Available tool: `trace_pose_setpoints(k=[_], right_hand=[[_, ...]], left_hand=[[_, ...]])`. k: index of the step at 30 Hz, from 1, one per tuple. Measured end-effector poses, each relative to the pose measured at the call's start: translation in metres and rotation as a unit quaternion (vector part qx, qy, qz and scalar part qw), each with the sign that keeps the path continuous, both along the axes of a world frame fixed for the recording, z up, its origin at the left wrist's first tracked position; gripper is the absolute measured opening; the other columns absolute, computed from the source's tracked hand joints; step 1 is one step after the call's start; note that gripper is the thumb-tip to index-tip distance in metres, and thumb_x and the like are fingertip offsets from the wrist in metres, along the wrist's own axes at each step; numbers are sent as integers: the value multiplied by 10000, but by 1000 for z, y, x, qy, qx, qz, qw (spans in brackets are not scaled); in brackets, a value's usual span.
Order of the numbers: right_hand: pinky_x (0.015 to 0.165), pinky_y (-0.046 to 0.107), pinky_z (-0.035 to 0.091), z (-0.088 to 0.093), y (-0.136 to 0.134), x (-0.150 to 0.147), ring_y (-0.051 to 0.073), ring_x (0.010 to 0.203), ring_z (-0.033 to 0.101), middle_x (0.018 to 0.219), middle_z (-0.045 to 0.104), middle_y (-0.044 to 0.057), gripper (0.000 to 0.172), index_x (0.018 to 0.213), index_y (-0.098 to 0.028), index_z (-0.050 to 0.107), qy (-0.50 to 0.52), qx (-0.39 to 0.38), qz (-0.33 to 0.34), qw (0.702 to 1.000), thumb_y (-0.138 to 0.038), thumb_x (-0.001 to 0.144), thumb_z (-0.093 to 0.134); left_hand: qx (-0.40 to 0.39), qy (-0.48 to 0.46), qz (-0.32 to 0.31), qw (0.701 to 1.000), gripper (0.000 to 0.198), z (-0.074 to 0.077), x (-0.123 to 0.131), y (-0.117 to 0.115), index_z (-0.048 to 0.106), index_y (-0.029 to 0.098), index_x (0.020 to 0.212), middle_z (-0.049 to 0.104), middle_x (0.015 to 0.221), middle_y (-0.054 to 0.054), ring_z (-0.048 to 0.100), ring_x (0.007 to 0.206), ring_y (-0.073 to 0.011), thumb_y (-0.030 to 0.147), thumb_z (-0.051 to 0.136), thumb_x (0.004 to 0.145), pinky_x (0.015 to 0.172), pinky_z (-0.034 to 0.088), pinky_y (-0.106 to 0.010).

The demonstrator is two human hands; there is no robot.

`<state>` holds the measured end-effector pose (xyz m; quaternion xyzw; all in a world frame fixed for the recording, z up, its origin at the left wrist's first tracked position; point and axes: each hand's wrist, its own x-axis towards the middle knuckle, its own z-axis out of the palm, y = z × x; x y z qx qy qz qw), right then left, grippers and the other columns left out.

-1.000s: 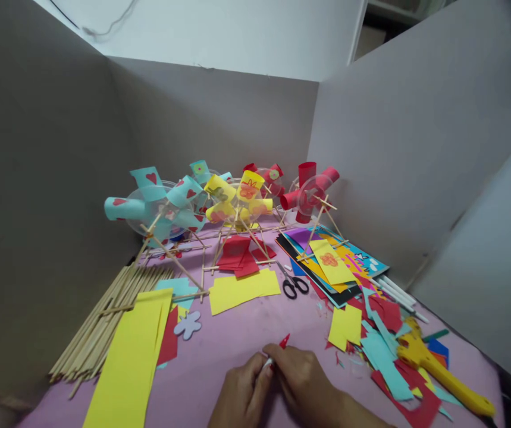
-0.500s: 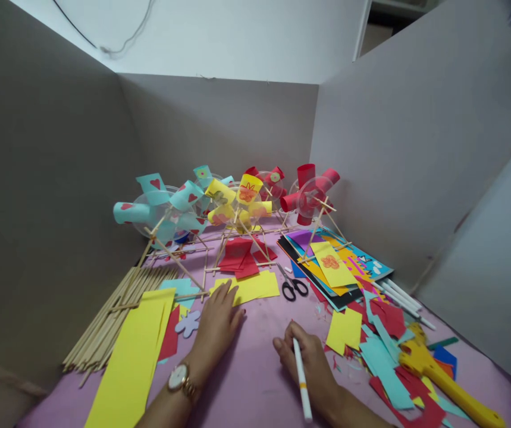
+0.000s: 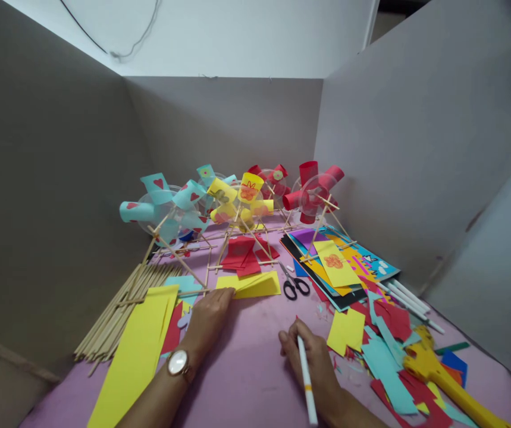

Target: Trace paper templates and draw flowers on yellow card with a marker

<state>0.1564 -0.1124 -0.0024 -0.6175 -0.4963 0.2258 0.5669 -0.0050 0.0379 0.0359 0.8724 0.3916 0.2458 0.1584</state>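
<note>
My left hand (image 3: 213, 306), with a watch at the wrist, closes its fingertips on the left end of a small yellow paper strip (image 3: 255, 285). The top sheet there lifts and bends a little. Between the fingers of my right hand (image 3: 311, 351) rests a white marker (image 3: 305, 377) with an orange band, its tip pointing away from me just above the purple tabletop (image 3: 255, 374). Black-handled scissors (image 3: 294, 285) lie between the strip and the colored sheets. Red paper pieces (image 3: 241, 254) sit just behind the yellow strip.
Pinwheels on stick frames stand at the back: light blue (image 3: 166, 205), yellow (image 3: 241, 199) and red (image 3: 313, 193). Bundled sticks (image 3: 116, 321) and long yellow paper (image 3: 132, 356) lie left. A yellow glue gun (image 3: 442, 374), paper scraps (image 3: 384, 362) and a drawn-on yellow card (image 3: 335, 263) lie right.
My left fingers have gone from lying outstretched by the yellow strip to gripping its left end, and the top sheet has lifted. My right hand keeps the marker. The view shifts slightly.
</note>
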Motion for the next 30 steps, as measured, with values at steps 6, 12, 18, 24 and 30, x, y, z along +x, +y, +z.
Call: trace_pose_setpoints(k=[6,12,18,24,30], right_hand=[[588,253,479,19,0,21,170,757,612,1017,642,60,343,777,-236,408,184,78,-72,977,-502,809,622],[443,182,413,25,2,25,106,470,546,532,554,-83,412,747,-221,448,369,68,-25,927,-403,653,806],[412,156,375,30,1,25,81,418,542,480,536,-107,456,717,-211,451,390,75,-56,916,-375,575,853],[376,158,335,27,5,28,79,387,516,462,511,-115,484,677,-210,457,426,71,-96,897,-371,493,875],[381,159,328,22,6,30,79,397,504,450,531,-103,452,679,-211,478,431,71,-107,893,-339,504,876]], left_hand=[[-133,-119,30,983,392,22,-8,-42,597,193,733,609,697,-27,560,669,-196,502,399,872,596,411,-269],[-296,-184,-4,937,372,20,1,-63,613,165,705,553,629,9,468,552,-133,519,536,787,500,336,-227],[-399,-238,-24,885,410,8,3,-62,626,142,716,582,632,-2,489,553,-123,550,656,694,516,348,-221],[-490,-298,-63,817,419,1,-1,-68,641,138,817,642,712,-42,563,613,-141,554,635,762,580,408,-234],[-536,-300,-123,779,417,-9,-9,-68,656,124,879,622,706,-37,550,645,-151,519,683,749,644,405,-253]])
